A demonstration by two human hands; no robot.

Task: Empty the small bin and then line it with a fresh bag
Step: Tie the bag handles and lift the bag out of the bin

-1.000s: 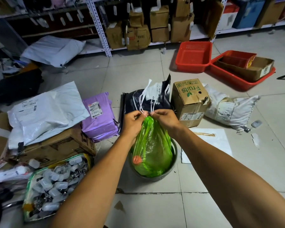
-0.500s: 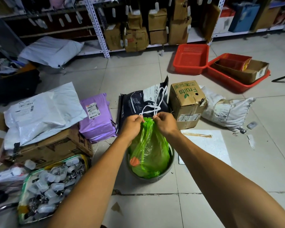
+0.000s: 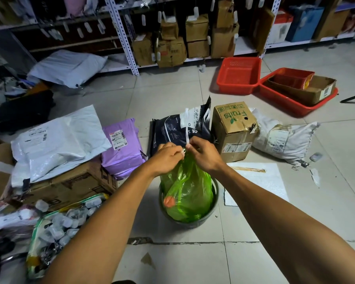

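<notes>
Green translucent plastic formed the bag (image 3: 188,193), which sat inside the small bin (image 3: 215,203), a round grey tub standing on the tiled floor (image 3: 193,261) directly below the hands. The bag's upper part was gathered into a narrow neck rising above the rim, its film creased and glossy; an orange object showed through the plastic low on the side nearer the left hand. White drawstrings (image 3: 186,128) ran upward from the neck, beyond the fingers. The left hand (image 3: 168,155) and right hand (image 3: 204,154) were together at the neck, each pinched shut on the bag's gathered top, knuckles almost touching. Beyond the hands lay a dark printed pouch (image 3: 172,128); a cardboard box marked "Fruits" (image 3: 233,130) stood just past the right hand, with a white sack (image 3: 285,140) further out on that side. A purple parcel (image 3: 122,146) lay beside the left hand, on its outer side. A white sheet (image 3: 260,181) lay flat on the floor beside the right forearm.

Compared with the frame one second earlier, the strings had been drawn shorter and the loose loops above the fingers had tightened toward the knot point. The hands remained at the neck, and the bag stayed seated in the bin, not lifted out.
</notes>
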